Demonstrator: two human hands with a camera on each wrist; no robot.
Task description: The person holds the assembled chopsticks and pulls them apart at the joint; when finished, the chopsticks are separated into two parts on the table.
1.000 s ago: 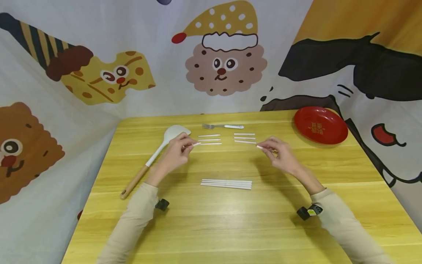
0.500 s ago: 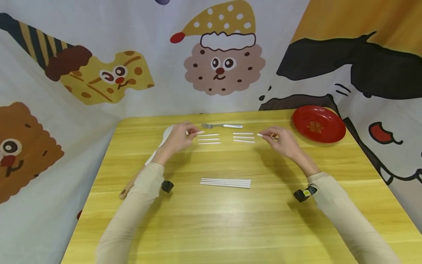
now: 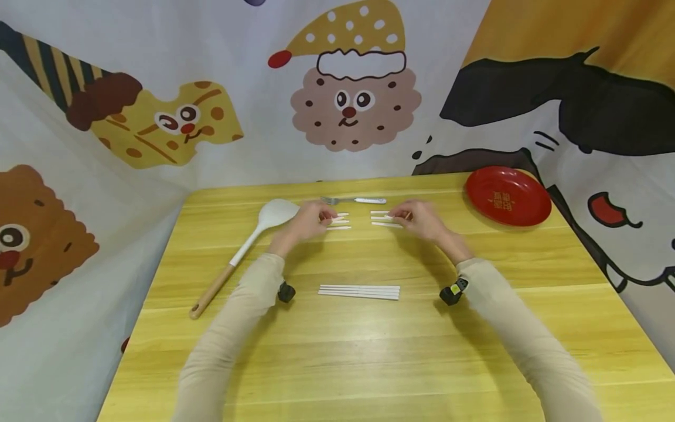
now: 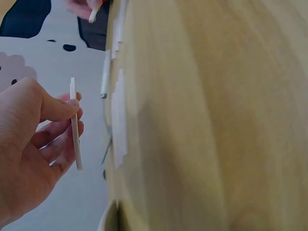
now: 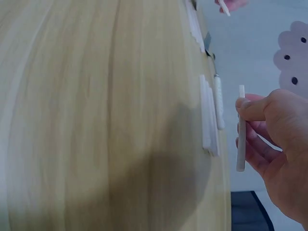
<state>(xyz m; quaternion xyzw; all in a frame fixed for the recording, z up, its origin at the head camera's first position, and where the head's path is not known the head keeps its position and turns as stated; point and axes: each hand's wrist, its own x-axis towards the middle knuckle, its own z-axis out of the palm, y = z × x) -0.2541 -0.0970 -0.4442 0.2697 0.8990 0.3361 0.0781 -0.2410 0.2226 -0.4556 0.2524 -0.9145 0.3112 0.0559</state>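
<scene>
My left hand (image 3: 307,223) pinches a short white stick (image 4: 75,127) between thumb and fingers, raised above the tabletop. My right hand (image 3: 422,221) pinches a similar short white stick (image 5: 241,139) the same way. Below the left hand lies a group of short white sticks (image 4: 119,118), partly covered by that hand in the head view. A second group of short white sticks (image 5: 208,113) lies under the right hand. Nearer the person, several longer white sticks (image 3: 360,291) lie side by side.
A fork (image 3: 364,200) with a white handle lies behind the short sticks. On the left is a white turner (image 3: 274,214) with a wooden handle. A red plate (image 3: 506,199) stands at the back right of the wooden table (image 3: 369,357), before a cartoon-printed cloth (image 3: 253,35).
Both hands first moved toward the back of the table, then inward toward each other, still pinching their sticks. They are now over the two groups of short sticks.
</scene>
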